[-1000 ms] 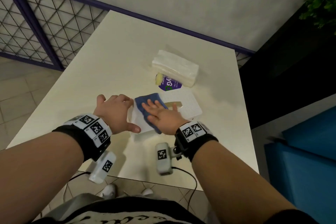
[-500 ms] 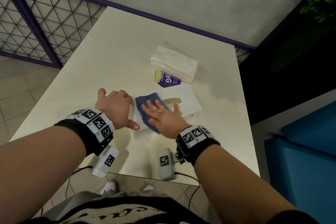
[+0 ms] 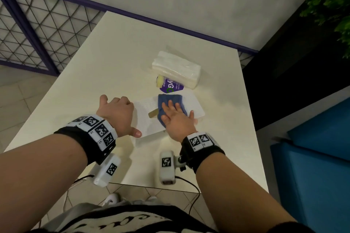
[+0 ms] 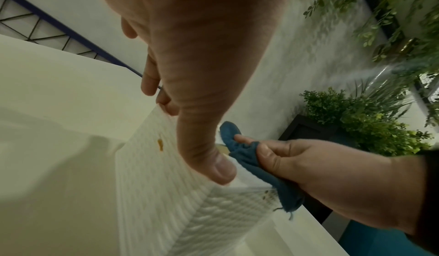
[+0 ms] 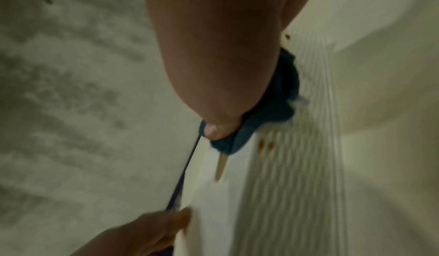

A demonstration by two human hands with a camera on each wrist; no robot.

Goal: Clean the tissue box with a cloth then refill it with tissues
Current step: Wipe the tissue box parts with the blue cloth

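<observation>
Left hand (image 3: 117, 115): clamps the left end of the tissue box (image 3: 145, 119), thumb on the near side wall and fingers curled over the far side. It should hold firm enough that the box does not slide along the table (image 3: 113, 53) under the wiping.
Tissue box: white, ribbed, lying near the table's front edge, about midway along it; its top slot shows just left of the cloth.
Stains: small orange-brown spots on the left end wall (image 4: 160, 144) and on the near side wall by the top edge (image 5: 266, 146). These probably need short, firm rubs, not one broad pass.
Cloth (image 3: 171, 100): blue, bunched on the box top; I would refold it to a clean face for the side walls.
Right hand (image 3: 176, 119): fingers flat and spread, pressing the cloth down, not gripping it.
Tissue pack (image 3: 176, 69): toward the table's back right corner, behind the box, unused as yet.
</observation>
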